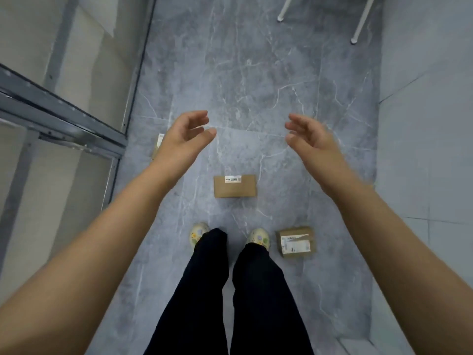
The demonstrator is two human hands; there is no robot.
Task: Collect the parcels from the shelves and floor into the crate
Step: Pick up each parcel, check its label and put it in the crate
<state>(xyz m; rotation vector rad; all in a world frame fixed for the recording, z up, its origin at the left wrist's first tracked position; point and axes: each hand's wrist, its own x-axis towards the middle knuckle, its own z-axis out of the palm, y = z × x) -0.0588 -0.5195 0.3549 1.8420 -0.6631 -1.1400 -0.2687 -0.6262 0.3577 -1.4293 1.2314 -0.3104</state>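
While the left hand (185, 134) and right hand (311, 138) hover with loosely curled, spread fingers holding nothing, three flat brown cardboard parcels lie on the veined grey marble floor (256, 85): one (235, 187) ahead of the feet, one (295, 242) beside the right shoe, one (157, 144) half hidden near the metal shelf frame (61, 116).

This looks like a parcel storeroom or small warehouse aisle: a grey metal shelving rack (64, 119) with pale boards runs along the left edge of a narrow strip of grey marble-patterned tile floor (256, 80). 3 brown cardboard parcels with printed labels lie on that floor: the middle parcel (235, 187) flat at its centre, the right parcel (295, 242) toward its near right, and the left parcel (158, 144) partly hidden at the rack's foot. 2 white tubular legs (282, 10) stand at the far right edge.
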